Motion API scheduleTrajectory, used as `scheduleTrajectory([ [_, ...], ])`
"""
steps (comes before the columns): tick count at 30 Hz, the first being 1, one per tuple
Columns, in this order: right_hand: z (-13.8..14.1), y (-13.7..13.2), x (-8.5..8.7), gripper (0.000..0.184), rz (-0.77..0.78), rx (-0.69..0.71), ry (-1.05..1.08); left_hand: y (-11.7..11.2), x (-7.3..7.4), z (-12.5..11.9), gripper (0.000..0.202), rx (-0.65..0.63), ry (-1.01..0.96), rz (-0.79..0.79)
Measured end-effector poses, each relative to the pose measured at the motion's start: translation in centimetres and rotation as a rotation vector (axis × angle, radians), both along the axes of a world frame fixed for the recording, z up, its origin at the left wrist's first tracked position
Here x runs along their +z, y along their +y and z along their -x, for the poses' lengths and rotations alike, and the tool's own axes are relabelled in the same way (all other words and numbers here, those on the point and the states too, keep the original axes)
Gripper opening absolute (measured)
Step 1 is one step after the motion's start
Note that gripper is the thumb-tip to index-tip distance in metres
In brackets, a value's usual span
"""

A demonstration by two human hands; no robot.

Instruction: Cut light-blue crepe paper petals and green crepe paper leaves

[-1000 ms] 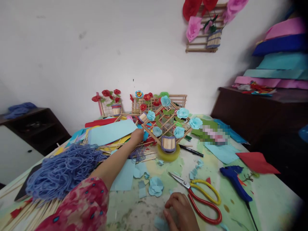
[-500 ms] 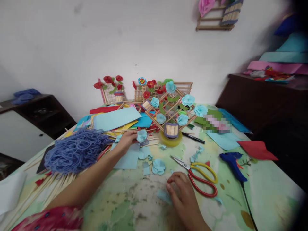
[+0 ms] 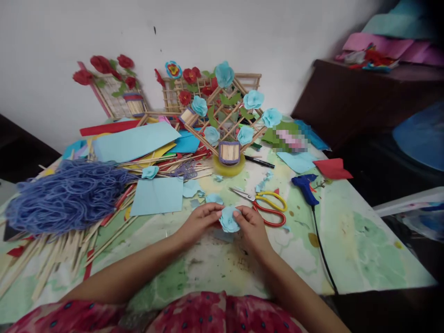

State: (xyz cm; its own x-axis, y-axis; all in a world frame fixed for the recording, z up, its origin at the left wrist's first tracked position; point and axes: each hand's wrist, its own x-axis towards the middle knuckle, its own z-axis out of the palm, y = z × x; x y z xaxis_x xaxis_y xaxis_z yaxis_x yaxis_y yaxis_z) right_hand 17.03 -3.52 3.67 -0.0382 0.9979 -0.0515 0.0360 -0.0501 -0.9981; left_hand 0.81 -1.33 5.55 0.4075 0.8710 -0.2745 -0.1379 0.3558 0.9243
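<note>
Both hands meet over the table's near middle around a light blue paper flower (image 3: 229, 219). My left hand (image 3: 200, 221) pinches its left edge with fingers closed. From the other side my right hand (image 3: 252, 226) grips it, fingers curled. Just beyond the right hand lie scissors (image 3: 264, 204) with red and yellow handles. Another blue paper flower (image 3: 150, 172) rests on the wooden sticks further back, beside a light blue paper sheet (image 3: 157, 196).
A stick-frame ornament with blue flowers (image 3: 227, 124) stands on a yellow tape roll at the back. A pile of blue yarn (image 3: 65, 194) and wooden sticks (image 3: 58, 254) fill the left. A blue glue gun (image 3: 305, 188) with cord lies at right; coloured paper sheets (image 3: 135, 141) are stacked behind.
My left hand drew back from the paper stack to the near middle carrying a blue flower, and my right hand rose to meet it. The view tilted down.
</note>
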Motion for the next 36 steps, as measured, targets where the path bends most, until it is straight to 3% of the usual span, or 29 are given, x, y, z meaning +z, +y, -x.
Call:
scheduleTrajectory([
  [3,0.1,0.0,-0.1,0.029,0.017,0.010,0.028,-0.3,-0.6,0.1,0.030,0.022,-0.123,0.136],
  [7,0.1,-0.3,0.2,0.027,-0.012,0.018,0.002,-0.5,-1.0,0.0,0.031,0.024,-0.142,0.145],
  [12,0.2,-0.7,0.8,0.020,-0.220,0.050,-0.353,-0.4,-1.2,0.1,0.032,0.015,-0.096,0.061],
  [14,0.2,-0.8,0.8,0.022,-0.249,0.060,-0.405,-0.4,-1.1,0.1,0.031,0.028,-0.104,0.058],
  [17,0.2,-0.7,0.7,0.026,-0.169,0.040,-0.287,-0.5,-1.0,0.2,0.032,0.033,-0.143,0.087],
  [23,0.2,-0.4,0.4,0.028,-0.016,-0.045,0.045,-0.4,-1.5,0.3,0.039,-0.076,-0.260,0.039],
  [27,0.4,-0.5,0.2,0.027,0.031,-0.039,0.133,-0.1,-1.8,0.2,0.028,-0.122,-0.146,-0.058],
  [36,0.4,-0.7,0.2,0.024,-0.023,0.057,-0.006,-0.2,-1.6,0.3,0.015,-0.102,0.157,-0.241],
])
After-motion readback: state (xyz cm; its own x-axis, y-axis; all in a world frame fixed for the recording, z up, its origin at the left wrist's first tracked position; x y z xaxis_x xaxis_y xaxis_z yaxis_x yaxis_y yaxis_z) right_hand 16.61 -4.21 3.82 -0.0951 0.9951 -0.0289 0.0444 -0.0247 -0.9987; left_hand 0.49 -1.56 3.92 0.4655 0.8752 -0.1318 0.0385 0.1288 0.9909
